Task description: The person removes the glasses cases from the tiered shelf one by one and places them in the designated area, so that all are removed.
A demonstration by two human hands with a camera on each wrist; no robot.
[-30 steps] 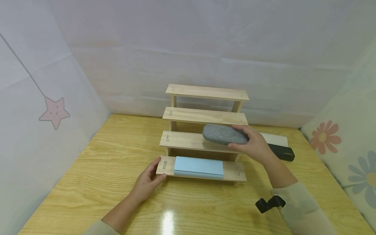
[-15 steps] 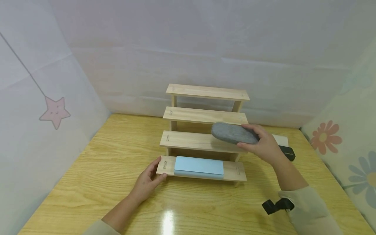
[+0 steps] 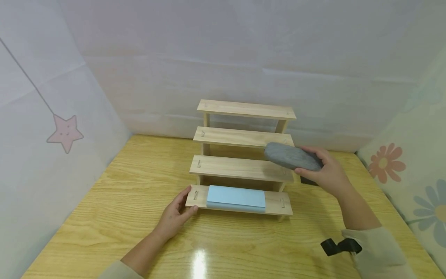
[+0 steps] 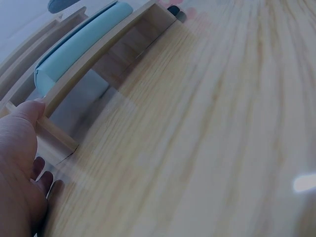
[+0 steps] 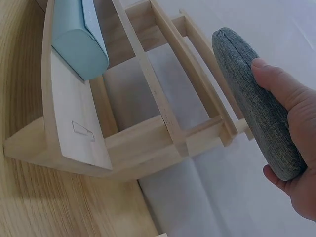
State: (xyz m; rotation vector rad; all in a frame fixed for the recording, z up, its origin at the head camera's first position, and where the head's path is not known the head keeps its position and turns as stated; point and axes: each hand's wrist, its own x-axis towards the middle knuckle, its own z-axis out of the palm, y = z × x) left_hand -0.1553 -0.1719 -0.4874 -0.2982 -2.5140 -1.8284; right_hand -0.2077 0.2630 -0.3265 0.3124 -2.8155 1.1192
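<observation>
My right hand (image 3: pixel 329 174) grips a grey fabric glasses case (image 3: pixel 292 156) by its right end, thumb on the near side. The case is held in the air over the right end of a stepped wooden shelf (image 3: pixel 226 166); in the right wrist view the glasses case (image 5: pixel 256 103) slants beside the upper tiers. With my left hand (image 3: pixel 175 217) I hold the left end of the bottom tier, thumb at the front corner. A light blue glasses case (image 3: pixel 236 197) lies on that tier, mid-length. The other three tiers carry nothing.
A dark case (image 3: pixel 308 181) lies on the table right of the shelf, mostly hidden behind my right hand. The wood-grain table (image 3: pixel 139 174) reaches back to a pale cloth wall (image 3: pixel 230 58). Another printed cloth (image 3: pixel 400 128) borders the right side.
My right hand has carried the grey glasses case to the right and slightly up, away from the third tier, and now covers most of the things behind it. My left hand stays put.
</observation>
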